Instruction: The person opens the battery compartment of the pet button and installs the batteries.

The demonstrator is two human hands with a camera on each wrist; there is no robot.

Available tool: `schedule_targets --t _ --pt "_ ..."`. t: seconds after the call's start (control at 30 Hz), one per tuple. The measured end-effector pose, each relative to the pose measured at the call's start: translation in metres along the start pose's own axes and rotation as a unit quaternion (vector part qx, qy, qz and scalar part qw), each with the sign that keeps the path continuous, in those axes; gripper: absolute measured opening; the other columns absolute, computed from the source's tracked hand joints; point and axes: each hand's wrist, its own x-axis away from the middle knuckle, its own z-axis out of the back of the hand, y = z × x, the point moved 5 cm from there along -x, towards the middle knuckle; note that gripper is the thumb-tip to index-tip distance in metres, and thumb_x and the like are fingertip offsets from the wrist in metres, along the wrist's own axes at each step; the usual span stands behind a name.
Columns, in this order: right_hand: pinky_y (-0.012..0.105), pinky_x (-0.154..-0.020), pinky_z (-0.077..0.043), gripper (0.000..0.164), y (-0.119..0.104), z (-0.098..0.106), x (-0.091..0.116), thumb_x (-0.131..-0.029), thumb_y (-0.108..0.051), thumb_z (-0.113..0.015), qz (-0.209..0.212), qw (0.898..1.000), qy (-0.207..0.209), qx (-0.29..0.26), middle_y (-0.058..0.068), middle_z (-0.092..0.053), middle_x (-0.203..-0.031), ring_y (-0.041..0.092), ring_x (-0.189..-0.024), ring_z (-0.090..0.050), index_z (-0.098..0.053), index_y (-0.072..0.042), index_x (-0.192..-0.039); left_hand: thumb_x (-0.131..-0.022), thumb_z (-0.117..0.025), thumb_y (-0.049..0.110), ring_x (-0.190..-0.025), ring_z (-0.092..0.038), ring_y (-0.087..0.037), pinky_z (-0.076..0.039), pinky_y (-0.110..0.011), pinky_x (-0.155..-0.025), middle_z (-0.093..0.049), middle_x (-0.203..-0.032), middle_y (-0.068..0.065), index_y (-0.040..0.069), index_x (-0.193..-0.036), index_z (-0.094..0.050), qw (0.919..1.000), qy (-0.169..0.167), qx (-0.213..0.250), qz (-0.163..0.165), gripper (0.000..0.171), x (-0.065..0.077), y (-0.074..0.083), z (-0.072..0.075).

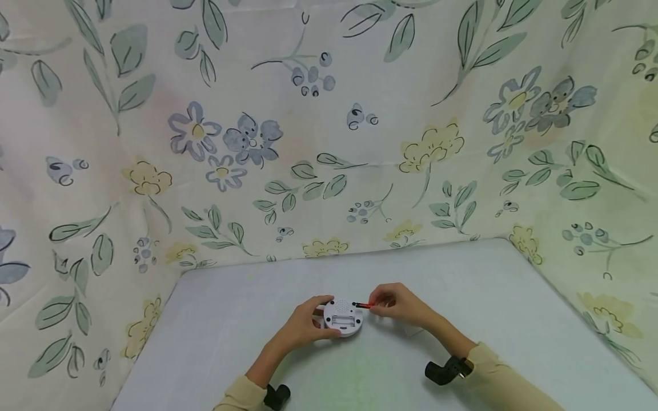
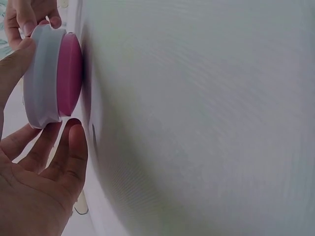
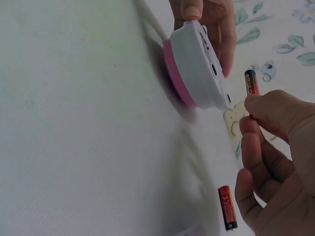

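A round white device point(image 1: 342, 306) with a pink face point(image 2: 70, 74) is tipped up off the table, its back towards the head camera. That back has a speaker grille, small dark feet and an uncovered battery compartment point(image 1: 343, 321) with no battery in it. My left hand point(image 1: 304, 324) grips the device's rim between thumb and fingers. To the right of it, my right hand point(image 1: 398, 302) pinches a red-and-black battery point(image 3: 251, 82) between thumb and fingertips, one end pointing at the device. A second red battery point(image 3: 227, 207) lies on the table below my right hand.
A small pale flat piece point(image 1: 413, 330) lies on the white-covered table point(image 1: 231, 308) beneath my right forearm. Flower-patterned cloth point(image 1: 329, 142) hangs behind the table and along its sides. Each wrist wears a black camera mount point(image 1: 446, 371).
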Motion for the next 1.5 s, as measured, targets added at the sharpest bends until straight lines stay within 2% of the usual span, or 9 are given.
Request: schedule_targets --t 0.2,0.37,0.57,0.8,1.0,1.23,1.4,1.5 --pt "0.027 -0.069 -0.052 0.009 -0.005 -0.010 -0.003 -0.093 -0.006 -0.075 0.008 1.000 -0.012 -0.005 0.000 -0.067 -0.092 0.015 -0.079 -0.059 -0.071 -0.007 -0.102 -0.081 -0.089 0.031 -0.109 -0.062 -0.026 -0.055 -0.033 -0.080 -0.055 -0.141 -0.011 0.003 -0.146 -0.051 1.0000 0.002 0.005 0.000 0.080 0.001 0.001 0.001" --pt "0.028 -0.071 -0.053 0.009 -0.010 -0.015 -0.004 -0.094 -0.010 -0.075 0.005 1.000 -0.025 -0.011 -0.001 -0.068 -0.093 0.015 -0.079 -0.060 -0.071 -0.008 -0.102 -0.081 -0.089 0.028 -0.108 -0.062 -0.027 -0.055 -0.034 -0.080 -0.055 -0.140 -0.012 0.002 -0.145 -0.051 0.9999 0.002 0.010 -0.003 0.079 0.003 0.004 0.001" --pt "0.027 -0.071 -0.053 0.010 -0.011 -0.020 -0.007 -0.093 -0.012 -0.077 0.002 1.000 -0.028 0.007 -0.005 -0.067 -0.091 0.012 -0.078 -0.059 -0.071 -0.012 -0.100 -0.081 -0.089 0.029 -0.109 -0.062 -0.026 -0.055 -0.035 -0.081 -0.054 -0.141 -0.012 0.002 -0.146 -0.051 1.0000 0.001 0.006 0.006 0.079 0.002 0.003 0.000" --pt "0.027 -0.069 -0.053 0.010 -0.013 -0.030 -0.013 -0.092 -0.014 -0.078 0.016 0.999 -0.030 0.020 -0.008 -0.065 -0.087 0.011 -0.077 -0.058 -0.071 -0.016 -0.099 -0.082 -0.088 0.029 -0.108 -0.062 -0.026 -0.056 -0.038 -0.082 -0.055 -0.140 -0.013 0.001 -0.145 -0.051 0.9999 0.004 0.010 -0.003 0.078 0.002 0.004 0.000" --pt "0.026 -0.066 -0.050 0.011 -0.012 -0.041 -0.020 -0.089 -0.016 -0.082 0.010 0.999 -0.023 0.035 -0.010 -0.062 -0.082 0.010 -0.075 -0.055 -0.072 -0.017 -0.094 -0.083 -0.088 0.027 -0.107 -0.063 -0.028 -0.056 -0.038 -0.083 -0.055 -0.139 -0.014 -0.001 -0.144 -0.051 0.9998 0.004 0.014 -0.010 0.077 0.002 0.006 -0.001" --pt "0.029 -0.072 -0.053 0.006 -0.010 -0.039 -0.020 -0.093 -0.023 -0.078 0.012 0.998 -0.044 0.033 -0.010 -0.065 -0.090 0.011 -0.082 -0.058 -0.076 -0.020 -0.098 -0.082 -0.089 0.027 -0.107 -0.063 -0.029 -0.056 -0.039 -0.082 -0.055 -0.138 -0.015 -0.002 -0.142 -0.051 0.9998 0.005 0.014 -0.015 0.076 0.002 0.006 0.000" --pt "0.030 -0.074 -0.053 0.014 -0.008 -0.033 -0.020 -0.094 -0.016 -0.077 0.015 0.999 -0.030 0.001 -0.001 -0.068 -0.100 0.016 -0.085 -0.060 -0.075 -0.011 -0.107 -0.082 -0.088 0.028 -0.108 -0.063 -0.028 -0.056 -0.038 -0.083 -0.055 -0.139 -0.014 0.000 -0.143 -0.052 0.9999 0.003 0.014 -0.009 0.076 0.001 0.004 -0.001" --pt "0.028 -0.075 -0.053 0.022 -0.006 -0.031 -0.021 -0.092 -0.014 -0.078 0.002 1.000 -0.023 -0.012 0.005 -0.068 -0.105 0.018 -0.084 -0.060 -0.072 -0.007 -0.112 -0.083 -0.088 0.029 -0.108 -0.063 -0.027 -0.056 -0.036 -0.083 -0.055 -0.139 -0.012 0.001 -0.143 -0.052 0.9999 0.002 0.014 -0.006 0.076 0.001 0.004 -0.001"
